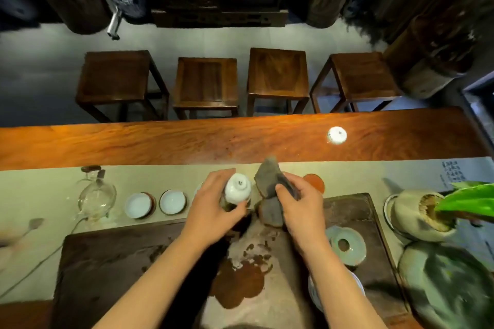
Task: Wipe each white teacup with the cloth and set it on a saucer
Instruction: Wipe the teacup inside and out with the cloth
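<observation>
My left hand (211,205) holds a white teacup (238,189) upside down above the pale runner, its foot ring facing up. Just to its right, my right hand (299,203) grips a crumpled grey cloth (270,189); cloth and cup are slightly apart. Two white teacups (139,205) (173,201) sit on dark saucers to the left. A red saucer (315,183) shows behind my right hand. Another white teacup (336,135) stands upside down far off on the bare wood.
A dark tea tray (112,262) lies in front of me, with a pale green ring-shaped dish (346,244) on its right part. A glass pitcher (96,195) stands at the left, a plant pot (417,211) at the right. Several wooden stools (205,83) line the table's far side.
</observation>
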